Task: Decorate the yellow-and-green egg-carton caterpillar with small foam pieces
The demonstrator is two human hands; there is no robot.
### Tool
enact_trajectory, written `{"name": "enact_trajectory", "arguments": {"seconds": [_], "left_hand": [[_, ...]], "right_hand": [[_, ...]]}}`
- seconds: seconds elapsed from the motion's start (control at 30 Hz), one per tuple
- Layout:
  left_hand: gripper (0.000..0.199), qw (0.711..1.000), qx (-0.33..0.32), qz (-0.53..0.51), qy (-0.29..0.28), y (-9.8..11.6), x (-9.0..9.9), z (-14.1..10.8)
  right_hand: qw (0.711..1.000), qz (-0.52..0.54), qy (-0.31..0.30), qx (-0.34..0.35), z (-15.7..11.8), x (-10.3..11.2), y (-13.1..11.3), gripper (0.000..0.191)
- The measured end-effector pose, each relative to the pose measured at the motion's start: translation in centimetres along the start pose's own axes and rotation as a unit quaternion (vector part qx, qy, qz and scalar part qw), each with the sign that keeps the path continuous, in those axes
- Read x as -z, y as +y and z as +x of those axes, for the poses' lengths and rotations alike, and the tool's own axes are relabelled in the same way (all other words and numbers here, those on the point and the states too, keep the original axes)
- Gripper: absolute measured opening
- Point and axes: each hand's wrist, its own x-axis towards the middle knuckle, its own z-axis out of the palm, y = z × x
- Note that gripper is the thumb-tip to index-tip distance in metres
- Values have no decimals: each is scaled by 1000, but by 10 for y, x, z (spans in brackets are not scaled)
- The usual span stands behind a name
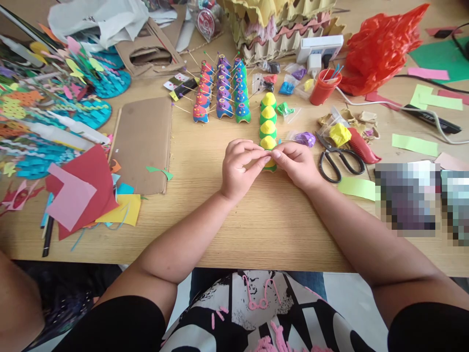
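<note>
Domed yellow-and-green strip [268,129] is lying partly hidden behind left hand [239,164] and right hand [299,164] — both pinching, contents unclear.

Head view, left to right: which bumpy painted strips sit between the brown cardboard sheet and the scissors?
Flat brown cardboard sheet → red-and-blue bumpy strip → purple-and-blue bumpy strip → green-and-blue bumpy strip → yellow-and-green bumpy strip → black-handled metal scissors.
</note>
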Motion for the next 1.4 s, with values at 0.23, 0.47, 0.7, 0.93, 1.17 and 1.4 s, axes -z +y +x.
{"name": "enact_trajectory", "arguments": {"seconds": [0.23, 0.47, 0.7, 0.93, 1.17, 1.4], "left_hand": [[4, 1000, -13, 0, 10, -2, 0, 0], [19, 1000, -2, 8, -18, -1, 0, -1], [12, 1000, -3, 0, -9, 0, 0, 0], [8, 1000, 0, 5, -2, 0, -1, 0], [13, 1000, -8, 10, -9, 0, 1, 1], [13, 1000, -13, 4, -14, 0, 0, 0]], "right_hand": [[1000, -5, -26, -14, -1, 1, 0, 58], [1000, 5, 13, -9, 0, 0, 3, 53], [1000, 4, 16, 6, 1, 0, 4, 51], [1000, 11, 5, 4, 0, 0, 3, 54], [1000, -1, 10, -1, 0, 0, 2, 55], [1000, -2, 13, -9, 1, -1, 2, 57]]}}
